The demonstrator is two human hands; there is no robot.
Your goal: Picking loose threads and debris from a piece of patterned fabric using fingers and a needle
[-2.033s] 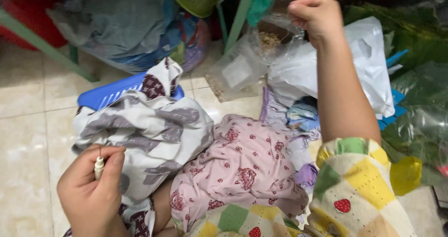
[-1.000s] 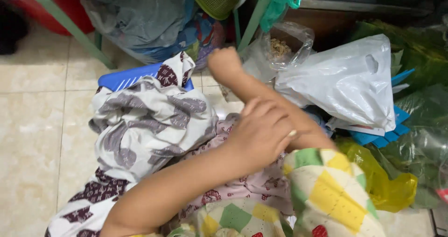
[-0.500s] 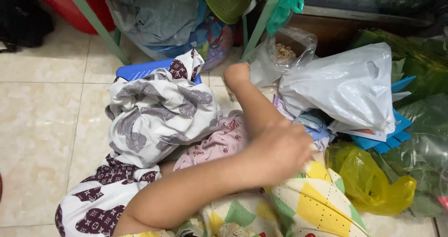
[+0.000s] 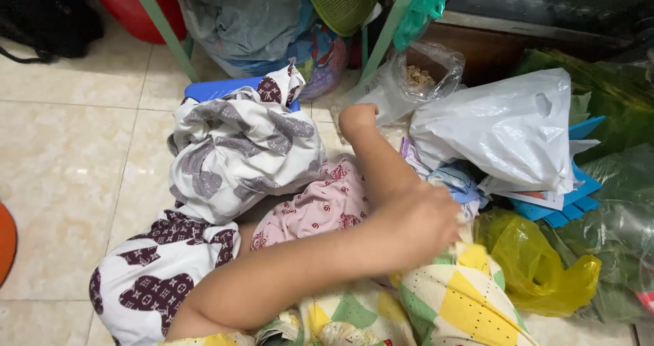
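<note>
The clear plastic bag lies crumpled on the floor at the foot of the green frame leg, thin and glossy, with a clump of small pale brown bits showing through its upper part. The right hand is curled into a fist right against the bag's lower left edge, knuckles up; whether it pinches the plastic or only touches it cannot be told, since the fingers are turned under. The left hand lies across the right forearm, blurred, pressed down onto a yellow, green and white checked cloth; its fingers seem bent, but what they hold, if anything, cannot be made out.

Just right of the clear bag sits a white plastic bag, puffed and smooth, with a cut-out handle hole. Under it lie flat blue sheets and, nearer, a crinkled yellow plastic bag. Under the arms lies a soft pink flowered cloth. To the left, a bundle of white cloth with grey and maroon shapes is heaped on a blue plastic piece. All rest on pale glossy floor tiles.
</note>
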